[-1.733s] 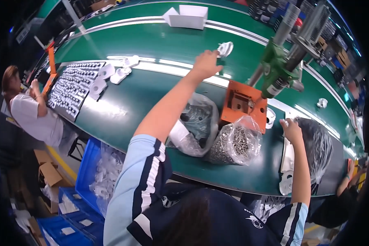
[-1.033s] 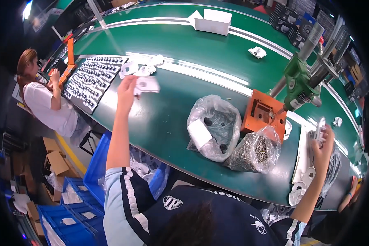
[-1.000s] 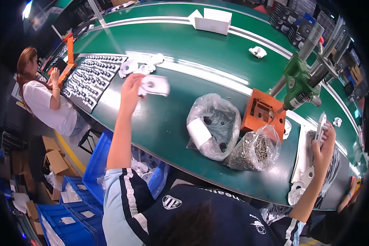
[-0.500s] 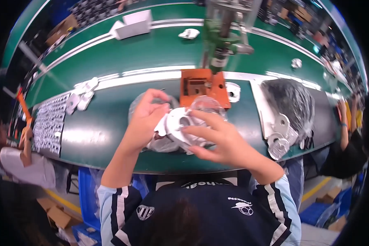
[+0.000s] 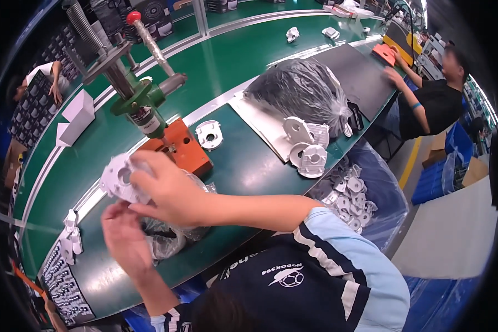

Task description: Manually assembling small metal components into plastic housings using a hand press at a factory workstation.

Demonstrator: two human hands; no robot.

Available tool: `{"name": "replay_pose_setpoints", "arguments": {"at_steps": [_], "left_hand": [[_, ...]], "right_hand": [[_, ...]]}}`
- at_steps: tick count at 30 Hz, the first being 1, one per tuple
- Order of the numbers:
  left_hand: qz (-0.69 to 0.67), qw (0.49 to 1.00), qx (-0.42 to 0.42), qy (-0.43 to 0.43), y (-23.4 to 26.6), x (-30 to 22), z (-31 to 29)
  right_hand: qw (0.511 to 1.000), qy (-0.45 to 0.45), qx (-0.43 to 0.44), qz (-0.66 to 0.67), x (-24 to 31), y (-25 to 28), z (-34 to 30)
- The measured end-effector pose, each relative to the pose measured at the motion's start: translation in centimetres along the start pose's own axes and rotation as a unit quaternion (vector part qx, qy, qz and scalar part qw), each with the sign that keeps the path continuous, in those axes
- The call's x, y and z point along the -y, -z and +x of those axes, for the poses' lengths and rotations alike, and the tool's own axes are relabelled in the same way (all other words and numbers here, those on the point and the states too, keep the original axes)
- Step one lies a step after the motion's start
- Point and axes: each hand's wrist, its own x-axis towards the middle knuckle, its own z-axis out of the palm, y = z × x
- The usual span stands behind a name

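Observation:
My right hand (image 5: 163,191) grips a white plastic housing part (image 5: 116,180) with a round hole, raised over the left of the bench. Just below the part, my left hand (image 5: 126,235) is lifted with its fingers loosely extended; nothing shows in it. Beneath both hands lies clear plastic wrapping (image 5: 171,243), partly covered by my right wrist. Behind my right hand an orange fixture block (image 5: 191,152) sits under a green hand press (image 5: 135,105) with a red-knobbed lever. A similar white part (image 5: 209,135) rests beside the block.
Several white parts (image 5: 310,157) lie near a dark plastic-wrapped bundle (image 5: 296,88). A lined bin (image 5: 379,191) of white parts stands under the bench edge. Small metallic pieces (image 5: 63,285) fill a sheet at lower left. A co-worker (image 5: 440,102) handles an orange block at far right.
My view has swung to the right. My right hand carries the white part away from the wrapping, toward the left. My left hand has dropped lower and come off the part.

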Motion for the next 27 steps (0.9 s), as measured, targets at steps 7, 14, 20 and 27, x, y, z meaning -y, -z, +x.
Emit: {"name": "replay_pose_setpoints", "arguments": {"at_steps": [7,14,20,27], "left_hand": [[0.064,0.992,-0.107,-0.027,-0.7,0.5,0.3],[0.402,0.911,-0.008,-0.087,3.1,1.7,4.8],[0.758,0.566,0.260,-0.196,3.1,5.3,9.1],[0.747,0.545,0.249,-0.287,2.3,8.3,9.7]], "right_hand": [[0.996,0.088,0.029,-0.020,-0.7,-2.3,-2.1],[0.989,-0.088,0.120,0.019,-2.1,1.2,-1.9],[0.964,0.020,0.226,-0.138,-3.6,1.0,-4.1],[0.934,0.011,0.313,-0.171,-2.1,1.7,-4.0]]}}
